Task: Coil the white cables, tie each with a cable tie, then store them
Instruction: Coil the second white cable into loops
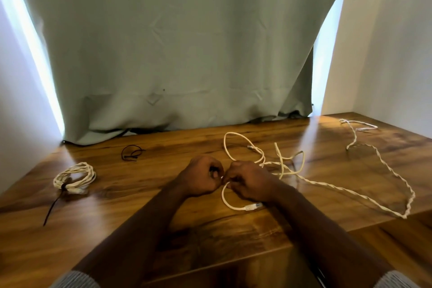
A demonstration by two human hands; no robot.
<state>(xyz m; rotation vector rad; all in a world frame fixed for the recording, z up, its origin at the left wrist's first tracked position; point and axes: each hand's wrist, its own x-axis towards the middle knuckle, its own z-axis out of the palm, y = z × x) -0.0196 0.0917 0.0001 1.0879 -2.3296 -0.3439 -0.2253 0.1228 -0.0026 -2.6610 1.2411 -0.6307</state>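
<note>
Nearest the camera, two grey sleeve cuffs (74, 280) are seen at the bottom corners, with both forearms stretched forward over the wooden table (210, 229). The left hand (201, 176) and the right hand (249, 181) are brought together at the table's middle, knuckles almost touching, fingers of both curled. A smooth white cable (228, 202) is pinched between them; its short loop hangs below the right hand and ends in a plug (251, 207) lying on the wood just beside that wrist. Whether the left hand also holds a tie cannot be told.

To the left, well apart from the hands, a coiled white cable (74, 176) is laid flat, bound with a black cable tie (55, 206) whose tail trails toward the camera. Beyond the right hand, loose loops of the smooth cable are spread, and a twisted white cable (383, 163) is strung across the right side.

Farther back, spare black cable ties (131, 153) are laid near a grey-green curtain (175, 54).
</note>
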